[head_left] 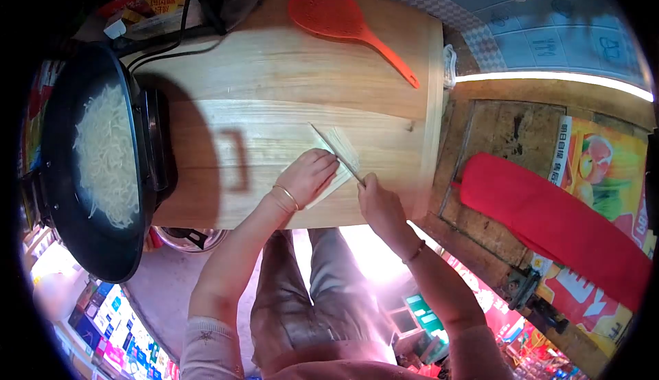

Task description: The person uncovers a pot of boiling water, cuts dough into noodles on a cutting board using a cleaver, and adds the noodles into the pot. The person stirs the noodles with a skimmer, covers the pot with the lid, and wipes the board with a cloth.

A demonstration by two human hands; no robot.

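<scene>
My right hand (pixel 379 206) is closed round the handle of a knife (pixel 334 152), whose thin blade slants up and to the left over the wooden board (pixel 274 91). Beside the blade, my left hand (pixel 309 176) presses down with curled fingers on a pale, thinly sliced food (pixel 343 148). Fine strips of it lie to the right of the blade, and a flat pale piece shows below my left hand. What exactly the food is, I cannot tell.
A black wok (pixel 58 167) with pale shreds (pixel 106 157) stands at the left. An orange slotted spoon (pixel 328 10) lies at the board's far side. On the wooden surface (pixel 494 232) at the right is a red cloth item (pixel 542 208). A cable (pixel 180 51) runs behind the wok.
</scene>
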